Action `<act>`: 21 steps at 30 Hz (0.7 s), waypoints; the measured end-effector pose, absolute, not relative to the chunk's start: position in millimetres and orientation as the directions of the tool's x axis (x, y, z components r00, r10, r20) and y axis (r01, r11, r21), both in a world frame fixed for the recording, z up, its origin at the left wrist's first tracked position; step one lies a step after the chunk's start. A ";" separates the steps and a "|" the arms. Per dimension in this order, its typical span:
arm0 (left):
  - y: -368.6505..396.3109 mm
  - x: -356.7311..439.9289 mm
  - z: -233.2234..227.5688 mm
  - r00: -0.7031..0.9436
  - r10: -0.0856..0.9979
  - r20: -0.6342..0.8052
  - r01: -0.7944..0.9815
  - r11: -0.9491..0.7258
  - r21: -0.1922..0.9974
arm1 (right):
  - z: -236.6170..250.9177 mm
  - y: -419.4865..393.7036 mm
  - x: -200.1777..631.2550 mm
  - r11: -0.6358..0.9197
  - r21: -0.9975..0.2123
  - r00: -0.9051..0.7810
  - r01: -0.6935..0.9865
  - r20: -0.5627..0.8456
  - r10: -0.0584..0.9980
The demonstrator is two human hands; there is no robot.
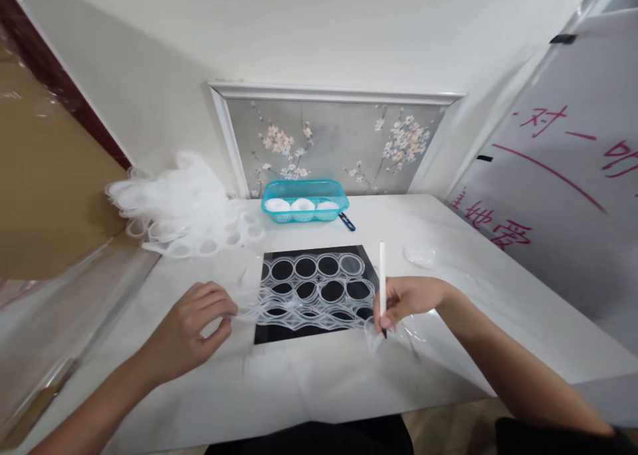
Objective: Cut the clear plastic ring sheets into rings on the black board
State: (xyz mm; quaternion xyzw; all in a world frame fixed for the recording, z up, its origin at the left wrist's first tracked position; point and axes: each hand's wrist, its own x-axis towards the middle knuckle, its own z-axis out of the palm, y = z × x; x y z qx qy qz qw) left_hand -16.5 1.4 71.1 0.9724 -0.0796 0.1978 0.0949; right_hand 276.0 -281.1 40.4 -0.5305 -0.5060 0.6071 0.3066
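A translucent plastic sheet with rows of round cut-outs (pixel 319 300) stretches over a black mat (pixel 284 335). At its left end, my left hand (pixel 202 322) pinches the edge between thumb and fingertips. My right hand (pixel 399 302) is closed around a slim white pen-like tool (pixel 383 269), held nearly upright with its dark tip pointing down. The sheet's right end lies against the right fingers; whether they grip it too, I cannot tell. Parts of the sheet sag and overlap towards the near edge of the mat.
A white heap of similar perforated sheets (pixel 184 202) is at the back left. Behind the mat stands a teal plastic basket (pixel 305 214) holding stacked white round pieces (pixel 302 205), with a dark blue cutter (pixel 347 222) beside it. A whiteboard (pixel 563 176) rises at the right.
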 end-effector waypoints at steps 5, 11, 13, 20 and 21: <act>23.4 7.7 62.3 0.962 0.137 0.236 0.096 -0.980 0.175 | 33.0 -270.2 285.1 -0.236 -0.963 0.200 0.130 -0.207 0.958; 18.0 66.1 69.6 0.966 0.183 -0.184 0.155 -0.975 -0.159 | -21.5 -238.5 280.6 -0.178 -0.941 0.821 0.287 0.147 0.551; -6.4 80.0 73.7 0.976 -0.040 -0.215 -0.058 -0.995 -0.077 | -33.1 -236.5 272.1 -0.206 -0.909 0.816 0.362 0.202 0.541; -90.7 117.1 38.6 0.941 -0.304 -0.152 -0.314 -0.948 -0.048 | -41.9 -235.3 262.7 -0.193 -0.932 0.765 0.308 0.122 0.633; -94.4 121.2 31.2 0.939 -0.306 -0.154 -0.316 -0.948 -0.043 | -42.3 -234.5 263.7 -0.192 -0.930 0.761 0.315 0.126 0.637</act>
